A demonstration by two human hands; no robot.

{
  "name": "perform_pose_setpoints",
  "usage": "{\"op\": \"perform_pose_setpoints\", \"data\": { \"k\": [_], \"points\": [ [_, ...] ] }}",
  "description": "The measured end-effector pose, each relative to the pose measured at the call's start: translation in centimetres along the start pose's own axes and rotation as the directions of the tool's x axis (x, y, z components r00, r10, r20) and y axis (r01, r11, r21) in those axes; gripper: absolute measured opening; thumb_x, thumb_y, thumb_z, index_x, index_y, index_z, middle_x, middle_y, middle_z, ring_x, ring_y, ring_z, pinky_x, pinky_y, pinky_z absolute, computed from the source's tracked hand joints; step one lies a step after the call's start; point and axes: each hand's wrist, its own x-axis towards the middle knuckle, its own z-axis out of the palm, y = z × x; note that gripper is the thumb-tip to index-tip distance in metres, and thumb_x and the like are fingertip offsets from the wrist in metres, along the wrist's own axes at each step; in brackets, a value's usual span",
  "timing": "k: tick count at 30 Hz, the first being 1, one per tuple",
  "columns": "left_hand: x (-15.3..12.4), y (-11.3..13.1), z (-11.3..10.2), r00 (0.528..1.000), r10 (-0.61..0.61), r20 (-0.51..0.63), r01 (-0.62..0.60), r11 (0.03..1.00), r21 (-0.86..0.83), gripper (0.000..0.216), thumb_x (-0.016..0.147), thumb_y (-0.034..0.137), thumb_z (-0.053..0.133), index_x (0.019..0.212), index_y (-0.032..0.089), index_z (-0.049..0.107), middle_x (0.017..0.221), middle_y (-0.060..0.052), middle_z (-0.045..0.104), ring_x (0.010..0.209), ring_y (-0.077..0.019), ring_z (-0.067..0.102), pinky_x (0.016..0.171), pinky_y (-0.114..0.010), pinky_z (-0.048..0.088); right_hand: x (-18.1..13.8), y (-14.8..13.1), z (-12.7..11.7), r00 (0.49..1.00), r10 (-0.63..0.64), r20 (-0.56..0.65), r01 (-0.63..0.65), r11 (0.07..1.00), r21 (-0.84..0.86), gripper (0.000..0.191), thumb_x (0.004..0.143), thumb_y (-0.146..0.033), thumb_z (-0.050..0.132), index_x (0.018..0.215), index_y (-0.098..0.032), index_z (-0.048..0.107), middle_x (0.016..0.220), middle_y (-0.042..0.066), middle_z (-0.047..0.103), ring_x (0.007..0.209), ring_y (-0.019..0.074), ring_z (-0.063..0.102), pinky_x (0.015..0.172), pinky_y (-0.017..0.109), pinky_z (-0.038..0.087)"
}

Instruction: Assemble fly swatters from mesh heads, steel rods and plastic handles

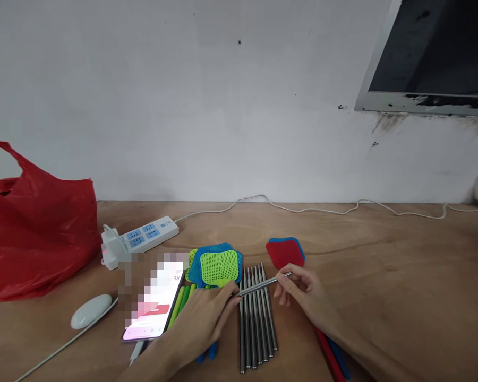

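A slim metal rod (263,285) is held slantwise between my hands. My left hand (207,313) pinches its lower left end, and my right hand (302,292) has thumb and fingers closed around the upper right end. Below it, several similar metal rods (257,323) lie side by side on the wooden table. Mesh fly swatter heads lie just behind my hands: a yellow-green one (220,267) on top of blue at the left, and a red one (286,255) over blue at the right. Green handles (180,303) are partly hidden by my left hand.
Left of my hands are a lit phone (153,307), a white power strip (151,233), a white oval device (91,311) with a cable and a red plastic bag (40,228). Red (327,353) and blue (338,359) handles pass under my right forearm. A wall stands behind the table.
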Motion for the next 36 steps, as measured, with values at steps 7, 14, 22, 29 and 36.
{"op": "perform_pose_setpoints", "data": {
  "k": [7,14,22,29,36],
  "points": [
    [-0.1,0.1,0.0,0.998,0.063,-0.006,-0.062,0.993,0.102,0.029,0.108,0.033,0.022,0.099,0.023,0.047,0.082,-0.003,0.071,0.072,-0.0239,0.068,0.059,-0.029,0.036,-0.5,-0.3,-0.4,0.985,0.126,0.113,-0.11,0.984,-0.137,0.053,0.082,-0.068,0.06,0.057,-0.022,0.053,0.038,-0.006,0.043,0.032,0.0077,0.032,0.036,0.024,0.021],
    [-0.3,0.6,-0.3,0.997,0.075,0.01,-0.076,0.997,0.024,0.031,0.106,0.028,0.02,0.094,0.023,0.048,0.076,-0.003,0.066,0.067,-0.0225,0.063,0.059,-0.029,0.036,-0.3,-0.6,-0.5,0.978,0.065,0.196,-0.046,0.994,-0.102,0.059,0.087,-0.064,0.055,0.049,-0.022,0.041,0.046,-0.007,0.03,0.043,0.0089,0.024,0.045,0.028,0.017],
    [-0.2,1.6,-1.3,0.975,-0.173,0.139,0.22,0.817,-0.533,0.049,0.1,0.059,0.025,0.071,0.023,0.042,0.072,0.002,0.047,0.072,-0.0185,0.047,0.07,-0.029,0.04,-0.3,-1.9,-1.1,0.983,-0.001,0.185,0.048,0.966,-0.253,0.059,0.09,-0.064,0.051,0.049,-0.022,0.042,0.048,-0.005,0.03,0.047,0.0116,0.027,0.05,0.03,0.02],
    [0.6,1.8,-1.0,0.892,-0.229,0.389,0.444,0.286,-0.85,0.071,0.066,0.088,0.054,0.062,0.024,0.026,0.069,0.007,0.025,0.061,-0.0117,0.025,0.061,-0.025,0.036,0.0,-0.7,-1.1,0.997,-0.019,0.08,0.025,0.997,-0.071,0.059,0.087,-0.06,0.06,0.046,-0.022,0.041,0.046,-0.005,0.032,0.047,0.0106,0.026,0.05,0.031,0.019],
    [0.6,1.7,-0.9,0.851,-0.215,0.478,0.52,0.225,-0.824,0.065,0.07,0.085,0.054,0.067,0.024,0.031,0.065,0.009,0.025,0.055,-0.0101,0.021,0.05,-0.024,0.017,0.8,-0.7,-1.0,0.992,0.028,-0.121,-0.001,0.977,0.214,0.059,0.076,-0.052,0.076,0.044,-0.022,0.037,0.045,-0.008,0.023,0.043,0.0073,0.015,0.045,0.031,0.009]
  ]
}}
